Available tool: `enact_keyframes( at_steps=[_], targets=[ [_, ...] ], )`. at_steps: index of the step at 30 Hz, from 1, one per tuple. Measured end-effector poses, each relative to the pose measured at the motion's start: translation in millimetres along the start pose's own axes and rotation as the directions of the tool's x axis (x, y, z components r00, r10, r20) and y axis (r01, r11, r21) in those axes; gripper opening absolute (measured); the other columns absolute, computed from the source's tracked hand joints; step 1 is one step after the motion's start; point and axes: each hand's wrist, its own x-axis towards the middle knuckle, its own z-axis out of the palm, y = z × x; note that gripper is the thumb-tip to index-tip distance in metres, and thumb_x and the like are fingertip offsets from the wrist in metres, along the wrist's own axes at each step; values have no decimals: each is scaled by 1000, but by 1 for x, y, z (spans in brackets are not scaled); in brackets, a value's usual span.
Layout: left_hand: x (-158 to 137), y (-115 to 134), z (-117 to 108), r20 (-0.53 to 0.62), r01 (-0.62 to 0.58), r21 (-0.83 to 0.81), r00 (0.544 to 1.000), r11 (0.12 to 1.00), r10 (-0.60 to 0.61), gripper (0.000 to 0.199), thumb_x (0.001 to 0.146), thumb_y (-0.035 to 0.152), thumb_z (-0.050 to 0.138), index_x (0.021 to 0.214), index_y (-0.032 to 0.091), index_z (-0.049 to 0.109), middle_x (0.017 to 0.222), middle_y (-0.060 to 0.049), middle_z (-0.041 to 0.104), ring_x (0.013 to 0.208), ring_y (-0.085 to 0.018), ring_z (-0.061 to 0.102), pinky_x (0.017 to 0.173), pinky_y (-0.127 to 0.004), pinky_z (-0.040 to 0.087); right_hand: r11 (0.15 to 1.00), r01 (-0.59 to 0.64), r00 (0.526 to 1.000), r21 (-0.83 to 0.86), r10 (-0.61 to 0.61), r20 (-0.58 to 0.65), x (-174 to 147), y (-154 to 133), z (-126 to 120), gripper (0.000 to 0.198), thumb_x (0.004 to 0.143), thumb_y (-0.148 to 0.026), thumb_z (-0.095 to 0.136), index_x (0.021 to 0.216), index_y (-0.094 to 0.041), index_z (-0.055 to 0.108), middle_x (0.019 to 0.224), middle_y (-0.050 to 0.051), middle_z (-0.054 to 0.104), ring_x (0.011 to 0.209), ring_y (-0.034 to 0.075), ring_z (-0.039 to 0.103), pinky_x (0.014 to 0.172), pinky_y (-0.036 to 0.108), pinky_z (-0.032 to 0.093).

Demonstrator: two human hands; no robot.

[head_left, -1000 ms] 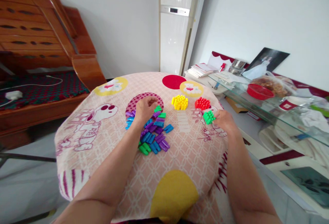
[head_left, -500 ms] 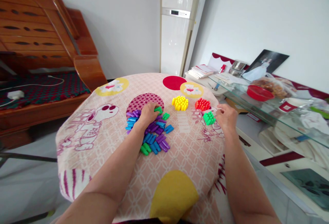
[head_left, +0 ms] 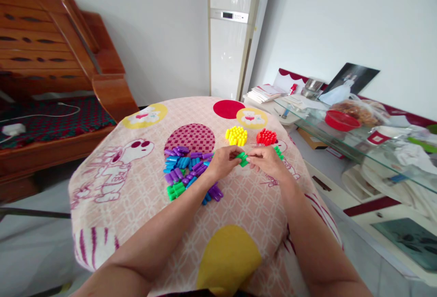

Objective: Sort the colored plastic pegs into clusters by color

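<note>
My left hand (head_left: pixel 222 162) and my right hand (head_left: pixel 268 160) meet above the right-middle of the table. Both pinch a green plastic piece (head_left: pixel 242 159) made of small rounded pegs side by side. To their left lies a loose pile of similar pieces: purple ones (head_left: pixel 175 176), blue ones (head_left: pixel 181 162) and green ones (head_left: pixel 175 191). My left wrist covers part of that pile. Beyond my hands a yellow cluster of pegs (head_left: pixel 236 136) and a red cluster (head_left: pixel 266 137) stand upright. A green cluster (head_left: pixel 279 152) shows partly behind my right hand.
A patterned pink cloth (head_left: pixel 143 215) covers the round table. On the right, a glass-topped cabinet (head_left: pixel 307 117) carries papers, a red bowl (head_left: pixel 342 120) and a photo. A wooden bench (head_left: pixel 51 60) stands at the left, and a tall white appliance (head_left: pixel 227 51) at the back.
My left hand has moved right from the pile with a green piece. My right hand has come left from beside the green cluster and now touches that piece.
</note>
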Motion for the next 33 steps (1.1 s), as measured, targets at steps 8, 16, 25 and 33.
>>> enact_keyframes(
  at_steps=[8, 16, 25, 33],
  targets=[
    [-1, 1, -8, -89, 15, 97, 996, 995, -6, 31, 78, 12, 61, 108, 15, 70, 103, -8, 76, 85, -16, 74, 75, -26, 59, 984, -92, 971, -152, 55, -233, -4, 2, -22, 16, 72, -30, 69, 75, -15, 74, 62, 2, 69, 49, 12, 58, 46, 22, 43],
    [-4, 7, -27, -177, 69, 200, 984, 977, -33, 27, 82, 18, 60, 105, 17, 72, 104, -7, 77, 86, -18, 74, 79, -29, 59, 698, -353, 870, -623, 0, -493, -2, 20, -52, 18, 76, -34, 68, 81, -22, 81, 73, 4, 76, 72, 20, 69, 61, 27, 44],
    [-4, 1, -72, -295, 101, 217, 955, 971, -34, 34, 77, 23, 62, 108, 13, 72, 97, -8, 77, 86, -20, 72, 79, -30, 58, 512, -437, 874, -739, 48, -484, 6, 29, -41, 12, 77, -29, 69, 73, -23, 79, 76, 9, 76, 74, 23, 69, 61, 28, 44],
    [-32, 26, -124, -116, 216, 567, 976, 795, -182, 16, 73, 27, 61, 77, 18, 74, 73, -3, 73, 71, -19, 67, 67, -27, 48, 621, -339, 854, -707, -112, -508, 4, 22, -34, 22, 83, -39, 65, 87, -22, 78, 84, 8, 77, 79, 23, 68, 66, 30, 43]
  ],
)
